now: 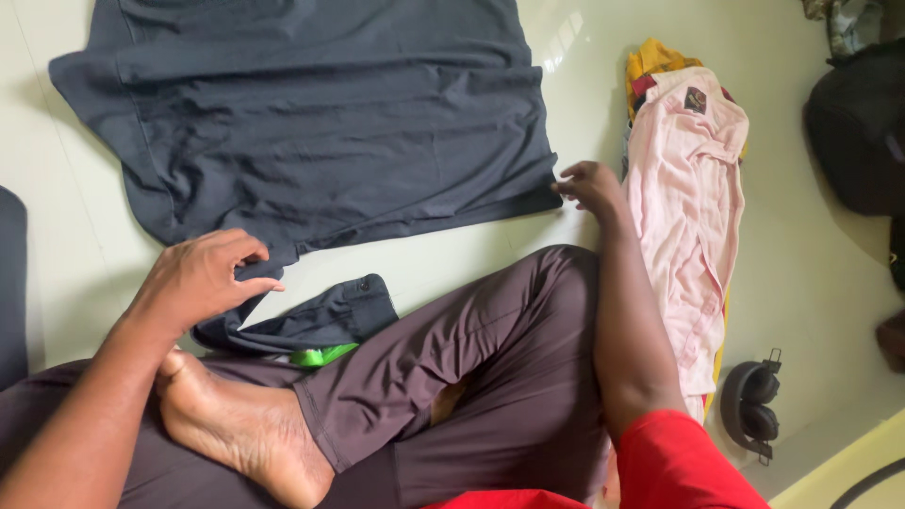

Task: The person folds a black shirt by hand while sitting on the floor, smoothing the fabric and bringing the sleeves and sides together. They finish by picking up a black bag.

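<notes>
Left hand point(203, 278) pinches my dark shirt point(311, 123) at its near corner; right hand point(589, 184) grips the opposite corner, hem running between them.

We see the left hand point(203, 278) extended forward on a straight forearm, palm down, fingers curled with thumb and forefinger pinched. The right hand point(589, 186) reaches further out, wrist bent, fingertips drawn together and pointing down.

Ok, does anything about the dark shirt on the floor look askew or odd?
The dark grey cotton shirt lies spread but rumpled, with creases across it. Its near corner is bunched under the left hand; the right hand pinches the other corner. No damage or spills.
</notes>
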